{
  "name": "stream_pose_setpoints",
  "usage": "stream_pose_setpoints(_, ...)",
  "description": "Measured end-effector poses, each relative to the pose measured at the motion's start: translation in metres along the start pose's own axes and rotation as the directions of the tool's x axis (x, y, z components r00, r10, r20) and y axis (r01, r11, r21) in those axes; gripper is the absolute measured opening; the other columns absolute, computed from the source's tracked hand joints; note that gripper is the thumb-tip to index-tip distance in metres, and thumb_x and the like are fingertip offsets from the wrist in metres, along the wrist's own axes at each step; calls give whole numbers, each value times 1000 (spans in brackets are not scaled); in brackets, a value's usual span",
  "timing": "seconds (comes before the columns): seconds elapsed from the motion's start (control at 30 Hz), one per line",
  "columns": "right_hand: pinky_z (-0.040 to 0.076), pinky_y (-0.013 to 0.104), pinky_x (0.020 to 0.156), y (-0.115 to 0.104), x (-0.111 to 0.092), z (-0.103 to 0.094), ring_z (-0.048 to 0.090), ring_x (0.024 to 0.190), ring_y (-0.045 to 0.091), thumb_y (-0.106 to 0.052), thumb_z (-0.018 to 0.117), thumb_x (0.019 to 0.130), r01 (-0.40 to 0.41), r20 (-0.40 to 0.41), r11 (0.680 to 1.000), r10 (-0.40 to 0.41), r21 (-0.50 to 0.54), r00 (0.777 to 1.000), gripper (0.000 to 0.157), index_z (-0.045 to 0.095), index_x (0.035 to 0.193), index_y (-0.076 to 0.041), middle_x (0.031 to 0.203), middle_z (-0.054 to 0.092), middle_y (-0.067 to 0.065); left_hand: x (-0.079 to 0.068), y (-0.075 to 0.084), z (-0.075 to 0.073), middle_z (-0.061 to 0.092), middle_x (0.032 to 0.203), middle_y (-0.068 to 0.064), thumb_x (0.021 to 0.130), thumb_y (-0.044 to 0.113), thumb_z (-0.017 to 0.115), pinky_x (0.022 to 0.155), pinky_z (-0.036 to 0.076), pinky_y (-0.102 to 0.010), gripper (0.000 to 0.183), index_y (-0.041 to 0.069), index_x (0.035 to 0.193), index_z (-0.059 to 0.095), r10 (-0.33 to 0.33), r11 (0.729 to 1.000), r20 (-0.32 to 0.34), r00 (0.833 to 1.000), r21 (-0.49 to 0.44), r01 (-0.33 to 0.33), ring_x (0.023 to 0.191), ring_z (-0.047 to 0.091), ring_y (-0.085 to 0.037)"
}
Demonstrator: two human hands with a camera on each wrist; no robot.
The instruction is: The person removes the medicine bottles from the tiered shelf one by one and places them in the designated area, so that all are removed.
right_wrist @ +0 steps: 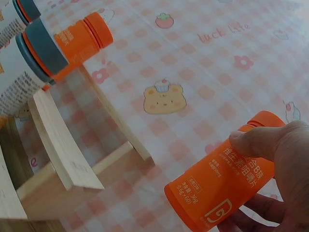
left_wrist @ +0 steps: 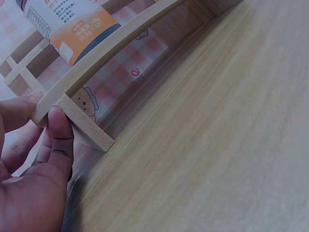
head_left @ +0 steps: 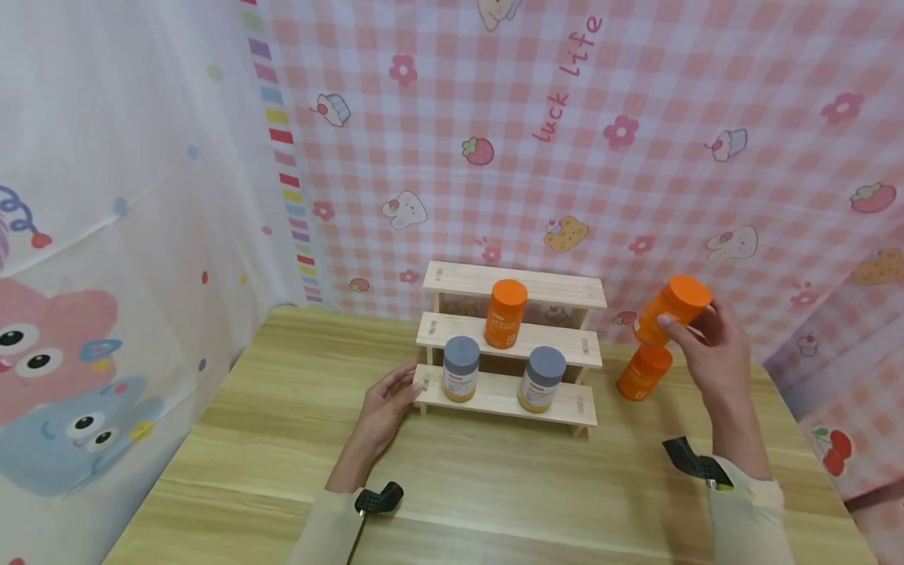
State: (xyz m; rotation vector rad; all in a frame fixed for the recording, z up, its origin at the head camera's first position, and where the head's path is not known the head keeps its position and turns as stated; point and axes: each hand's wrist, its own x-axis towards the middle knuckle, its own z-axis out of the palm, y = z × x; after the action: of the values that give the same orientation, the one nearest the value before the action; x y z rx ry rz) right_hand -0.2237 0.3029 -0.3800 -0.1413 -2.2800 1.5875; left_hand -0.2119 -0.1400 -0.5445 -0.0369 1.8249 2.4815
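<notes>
A three-step wooden display stand (head_left: 510,403) stands on the table. At the left end of its lowest step, my left hand (head_left: 382,413) pinches the board between thumb and fingers, close up in the left wrist view (left_wrist: 41,169). My right hand (head_left: 713,357) grips an orange pill bottle (right_wrist: 224,176), tilted and raised right of the stand. Below it in the head view is a second orange bottle (head_left: 643,373) on the table; whether the two touch I cannot tell. Another orange bottle (head_left: 505,314) stands on the middle step. Two grey-capped bottles (head_left: 461,369) (head_left: 541,380) stand on the lowest step.
The wood-grain table (head_left: 480,486) carries the stand near its back edge. Behind it hangs a pink checked cloth (head_left: 452,102) with printed figures. A white cartoon-print cloth (head_left: 141,196) hangs on the left. Each sleeve bears a black wrist camera (head_left: 379,498) (head_left: 695,463).
</notes>
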Motion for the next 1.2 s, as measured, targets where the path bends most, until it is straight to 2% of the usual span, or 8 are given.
stream_pose_setpoints(0.17, 47, 10, 88, 10, 2, -10, 53, 112, 9, -25, 74, 90, 1, -25, 1000, -2, -15, 1000, 62, 48, 145, -31, 127, 60, -6, -1, 0, 1, 53, 127, -18, 94, 1, 64, 74, 54, -22, 50, 2, 143, 50, -7, 1000, -2, 1000, 1, 7, 101, 61, -15)
stream_pose_setpoints(0.4, 46, 9, 83, 25, 3, -22, 54, 108, 6, -23, 73, 91, -6, -60, 999, 4, -32, 998, 61, 48, 146, -30, 123, 59, -9, 0, -2, -1, 52, 130, -19, 95, 4, 65, 76, 54, -22, 51, 5, 143, 50, -15, 1000, 4, 1000, 13, 15, 104, 60, -16)
stream_pose_setpoints(0.63, 45, 15, 94, 35, 3, -37, 52, 108, 1, -28, 73, 90, -97, -108, 993, 89, -71, 990, 63, 46, 146, -36, 125, 58, -12, 0, -1, 0, 54, 127, -17, 95, 3, 65, 74, 53, -22, 50, 4, 143, 51, -9, 1000, 2, 1000, 7, 9, 101, 60, -15)
stream_pose_setpoints(0.87, 46, 9, 88, 45, 6, -46, 53, 107, 1, -26, 74, 89, -115, -130, 991, 106, -64, 986, 65, 46, 147, -35, 124, 60, -12, 3, -1, 1, 54, 126, -16, 95, 3, 64, 74, 53, -21, 50, 4, 142, 51, -14, 1000, -2, 1000, 7, 14, 100, 61, -14)
stream_pose_setpoints(1.03, 46, 15, 95, 55, 7, -50, 51, 108, 0, -29, 72, 91, -153, -128, 983, 139, -101, 982, 66, 42, 148, -38, 126, 58, -12, 3, 0, 1, 53, 128, -18, 94, 3, 65, 74, 53, -21, 53, 0, 144, 47, -5, 1000, 8, 1000, 16, 5, 99, 60, -13)
stream_pose_setpoints(1.2, 45, 22, 103, 68, 6, -52, 49, 111, 1, -33, 72, 91, -179, -112, 975, 165, -130, 980, 66, 40, 149, -39, 129, 56, -12, 2, -1, 0, 53, 129, -18, 95, 2, 64, 75, 53, -21, 52, 2, 144, 48, -11, 1000, 3, 1000, 1, 11, 102, 60, -15)
